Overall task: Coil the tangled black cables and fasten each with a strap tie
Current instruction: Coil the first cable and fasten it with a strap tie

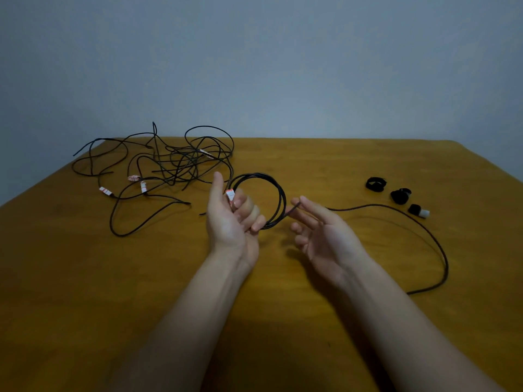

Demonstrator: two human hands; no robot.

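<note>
Fingers [249, 213] of left hand [226, 222] around half-hidden coil [283, 198]

Wooden table [85, 278], warm brown, against plain grey-blue wall [254, 52]; dim, even light.

A half-wound black coil [281, 193] stands upright at centre, its loose tail [447, 264] curving right, tangled black cables [181, 165] lying far left, three rolled strap ties [399, 196] far right.
</note>
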